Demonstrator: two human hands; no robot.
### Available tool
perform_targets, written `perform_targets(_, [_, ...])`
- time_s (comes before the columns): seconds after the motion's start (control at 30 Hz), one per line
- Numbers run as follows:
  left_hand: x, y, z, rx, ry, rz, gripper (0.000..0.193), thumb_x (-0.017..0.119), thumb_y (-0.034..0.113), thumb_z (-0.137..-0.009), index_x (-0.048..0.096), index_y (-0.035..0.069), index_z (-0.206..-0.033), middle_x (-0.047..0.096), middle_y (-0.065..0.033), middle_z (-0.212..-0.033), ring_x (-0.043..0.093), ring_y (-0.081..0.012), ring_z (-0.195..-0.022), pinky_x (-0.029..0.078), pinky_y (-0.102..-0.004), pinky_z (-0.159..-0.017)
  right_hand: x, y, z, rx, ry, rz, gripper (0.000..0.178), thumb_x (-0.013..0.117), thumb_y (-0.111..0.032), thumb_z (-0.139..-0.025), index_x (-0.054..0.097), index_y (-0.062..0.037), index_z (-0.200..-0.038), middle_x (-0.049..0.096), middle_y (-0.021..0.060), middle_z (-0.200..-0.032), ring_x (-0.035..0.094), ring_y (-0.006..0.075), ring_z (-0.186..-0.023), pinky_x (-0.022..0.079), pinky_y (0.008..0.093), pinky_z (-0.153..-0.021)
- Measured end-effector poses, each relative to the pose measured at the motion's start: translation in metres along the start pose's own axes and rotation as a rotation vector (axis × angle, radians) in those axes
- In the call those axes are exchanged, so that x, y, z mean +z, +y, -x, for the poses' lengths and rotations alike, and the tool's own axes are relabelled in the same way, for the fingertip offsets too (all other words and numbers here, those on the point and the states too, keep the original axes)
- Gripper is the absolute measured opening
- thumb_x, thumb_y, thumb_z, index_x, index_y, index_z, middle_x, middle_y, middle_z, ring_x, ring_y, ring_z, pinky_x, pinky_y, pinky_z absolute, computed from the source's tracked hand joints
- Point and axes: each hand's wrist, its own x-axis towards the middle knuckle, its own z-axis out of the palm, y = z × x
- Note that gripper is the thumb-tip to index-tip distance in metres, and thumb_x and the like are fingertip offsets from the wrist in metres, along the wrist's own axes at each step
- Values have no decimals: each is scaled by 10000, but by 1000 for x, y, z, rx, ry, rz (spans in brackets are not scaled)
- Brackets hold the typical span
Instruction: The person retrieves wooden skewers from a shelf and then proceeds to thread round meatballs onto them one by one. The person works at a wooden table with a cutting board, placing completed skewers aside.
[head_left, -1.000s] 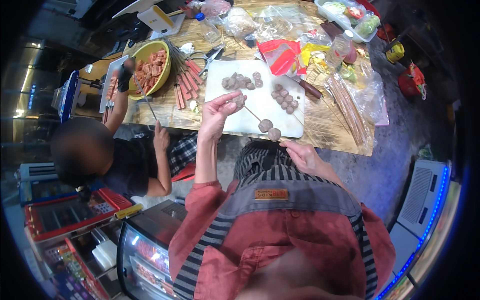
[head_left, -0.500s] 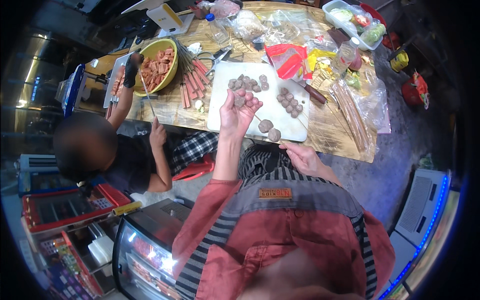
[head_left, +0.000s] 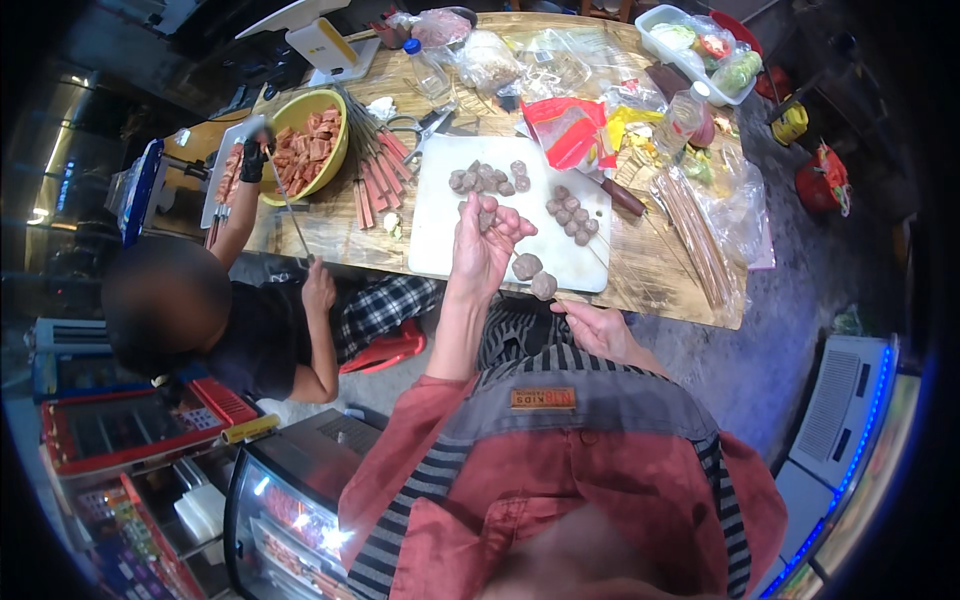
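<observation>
My left hand (head_left: 482, 250) is raised over the white cutting board (head_left: 440, 245), fingers closed on a brown meatball (head_left: 487, 216). Below the board's near edge, my right hand (head_left: 598, 326) pinches a thin wooden skewer with two meatballs (head_left: 534, 275) threaded on it, its tip pointing toward my left hand. Two loose heaps of meatballs lie on the board, one at the back (head_left: 488, 178) and one to the right (head_left: 570, 211).
A person sits at the table's left, a gloved hand (head_left: 254, 158) over a yellow bowl of sausage pieces (head_left: 310, 145). Finished skewers (head_left: 375, 175), scissors (head_left: 425, 125), a knife (head_left: 620, 196), bare sticks (head_left: 690, 235), bottles and bags crowd the wooden table (head_left: 330, 225).
My left hand has lifted a meatball off the board and drawn it back toward the skewer's tip. The right hand with the skewer has stayed put.
</observation>
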Motion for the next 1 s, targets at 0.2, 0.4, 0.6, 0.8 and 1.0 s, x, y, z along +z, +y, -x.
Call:
perform_targets(0.2, [8,-3,4,29,18,-95,294,292,300,-904,430,81,-767,547,-120,-668,587,-271,-687,468,-366,-709,1,-1,0,-10,27,-27,235,446,-20,-810,519,18,-1029,460,54,-522,444,107,-449,380,225,-459])
perform_targets(0.4, [15,-10,8,1,75,-200,275,275,273,-902,406,68,-773,572,-152,-722,592,-296,-788,456,-373,-739,2,-2,-2,15,35,-73,226,441,-5,-805,524,27,-1014,500,66,-575,463,98,-490,385,223,-475])
perform_targets(0.6, [25,-25,16,-51,-29,-255,347,244,363,-901,415,79,-801,575,-181,-812,559,-333,-876,422,-385,-793,1,2,-9,-77,93,-121,233,406,-49,-848,504,20,-1046,411,-14,-503,382,46,-428,317,191,-408])
perform_targets(0.8, [-21,-11,-8,-70,66,-131,684,206,523,-841,278,-52,-1204,443,-244,-1110,469,-296,-1023,397,-394,-857,-23,4,-11,25,151,-18,244,379,-142,-885,499,9,-1033,326,-62,-503,301,29,-421,249,189,-386])
perform_targets(1.0, [-179,6,-43,162,565,-1550,375,614,160,-707,533,23,-1047,532,-112,-932,516,-198,-845,430,-309,-715,-56,22,-10,112,392,1,177,396,-64,-844,516,7,-953,368,32,-507,363,79,-467,298,254,-429])
